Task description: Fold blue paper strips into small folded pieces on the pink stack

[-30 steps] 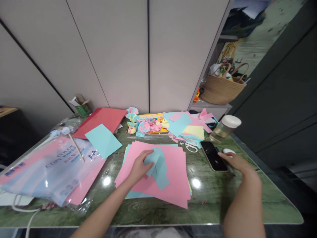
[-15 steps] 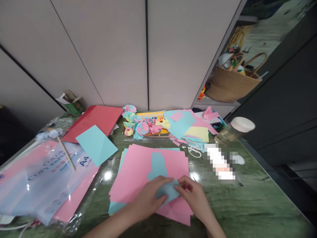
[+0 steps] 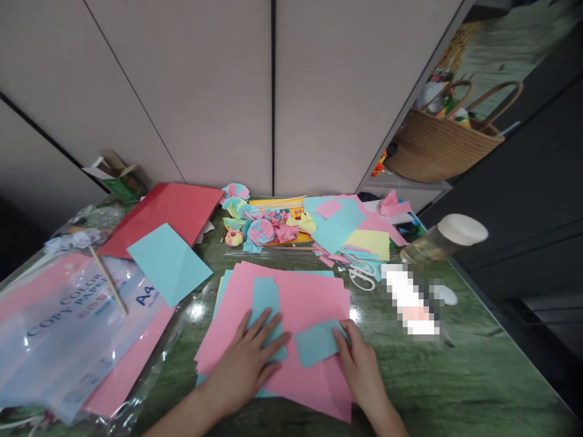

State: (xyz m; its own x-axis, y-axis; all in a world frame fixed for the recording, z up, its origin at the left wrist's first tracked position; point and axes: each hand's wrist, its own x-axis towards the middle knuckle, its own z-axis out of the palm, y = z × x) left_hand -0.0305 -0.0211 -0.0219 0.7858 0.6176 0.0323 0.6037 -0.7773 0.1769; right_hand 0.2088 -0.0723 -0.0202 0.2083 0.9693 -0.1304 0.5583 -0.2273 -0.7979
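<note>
Pinching smooth, rectangular blue paper (image 3: 317, 344)

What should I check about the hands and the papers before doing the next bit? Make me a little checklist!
1. Left hand on the blue strip: ok, spread over its lower part.
2. Right hand gripping the small blue piece: ok, pinched at its right end.
3. Pink sheets lined up neatly: not ok, their edges stick out unevenly.
4. Both blue pieces the same size: cannot tell, the left hand covers part of one.
5. White-handled scissors away from both hands: ok, they lie beyond the pink sheets.
6. Lidded cup apart from the pink sheets: ok, it stands off to the right.
</note>
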